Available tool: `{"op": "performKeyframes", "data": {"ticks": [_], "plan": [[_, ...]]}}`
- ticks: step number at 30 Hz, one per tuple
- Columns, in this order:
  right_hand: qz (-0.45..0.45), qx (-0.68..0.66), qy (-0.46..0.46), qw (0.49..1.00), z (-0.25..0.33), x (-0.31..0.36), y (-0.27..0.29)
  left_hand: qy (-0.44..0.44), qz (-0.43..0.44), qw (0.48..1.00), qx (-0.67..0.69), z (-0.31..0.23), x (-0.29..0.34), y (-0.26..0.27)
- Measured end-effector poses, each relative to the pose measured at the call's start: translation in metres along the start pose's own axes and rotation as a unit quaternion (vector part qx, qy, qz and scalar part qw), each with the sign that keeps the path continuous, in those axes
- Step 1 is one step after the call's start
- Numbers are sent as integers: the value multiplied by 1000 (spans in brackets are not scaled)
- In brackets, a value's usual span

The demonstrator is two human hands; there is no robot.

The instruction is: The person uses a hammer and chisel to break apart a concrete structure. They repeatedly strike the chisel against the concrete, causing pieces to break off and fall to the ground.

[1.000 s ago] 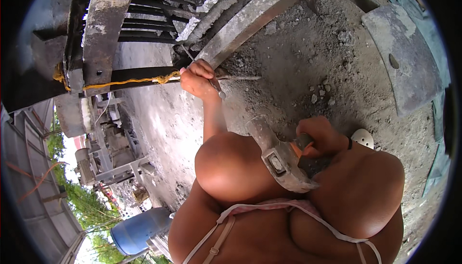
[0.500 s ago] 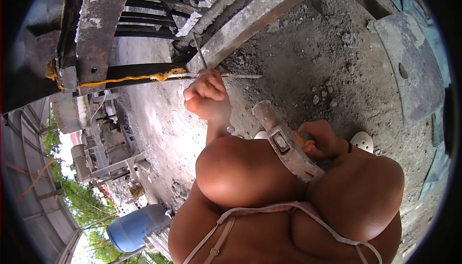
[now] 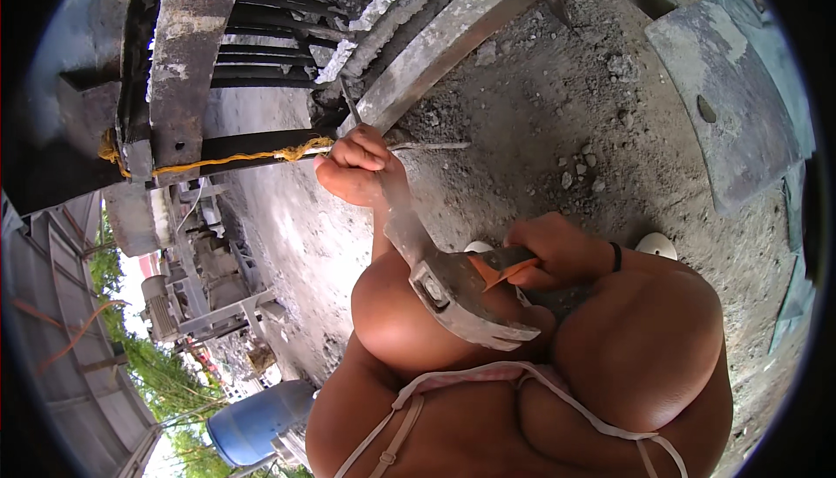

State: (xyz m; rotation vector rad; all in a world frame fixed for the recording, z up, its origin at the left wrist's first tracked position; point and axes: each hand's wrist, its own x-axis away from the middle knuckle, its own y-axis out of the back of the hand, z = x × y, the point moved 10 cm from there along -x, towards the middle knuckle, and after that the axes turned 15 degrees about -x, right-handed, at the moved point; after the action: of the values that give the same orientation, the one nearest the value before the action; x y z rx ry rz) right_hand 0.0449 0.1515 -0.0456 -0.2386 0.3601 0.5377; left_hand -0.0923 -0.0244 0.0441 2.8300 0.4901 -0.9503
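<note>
My left hand [image 3: 355, 169] is closed around a thin metal rod [image 3: 350, 102], perhaps a chisel. The rod's far end leans toward the rough grey crust at the corner of the metal grate [image 3: 266, 47]; whether it touches is unclear. My right hand [image 3: 556, 252] grips a claw hammer [image 3: 448, 295] by its black and orange handle. The hammer's striking end overlaps the heel of my left hand in view, above my knee, and its claw points back toward me. Behind my left hand, a yellow cord [image 3: 235, 161] is tied along a dark bar.
A thick steel beam [image 3: 457, 38] runs diagonally beyond my hands. Rubble [image 3: 579, 169] lies on the dusty ground. A bent metal plate [image 3: 727, 112] stands at the right. On the left are a motor [image 3: 159, 306], a blue barrel [image 3: 261, 421] and a rusty upright [image 3: 187, 51].
The hammer has swung left and forward from above my right knee toward my left hand. My left hand stays closed on the rod, and the view has shifted slightly.
</note>
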Motion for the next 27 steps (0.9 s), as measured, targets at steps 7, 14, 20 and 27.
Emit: {"op": "performKeyframes", "data": {"ticks": [7,14,20,27], "plan": [[1,32,-109,994,-20,6,2,104,1,995,-14,10,2,-16],[34,70,72,994,19,12,3,76,13,997,-1,22,-5,-6],[0,48,4,999,-5,18,7,-39,156,986,50,-26,8,-19],[-13,21,-8,1000,-10,17,9,-2,97,993,64,-32,-2,-2]]}}
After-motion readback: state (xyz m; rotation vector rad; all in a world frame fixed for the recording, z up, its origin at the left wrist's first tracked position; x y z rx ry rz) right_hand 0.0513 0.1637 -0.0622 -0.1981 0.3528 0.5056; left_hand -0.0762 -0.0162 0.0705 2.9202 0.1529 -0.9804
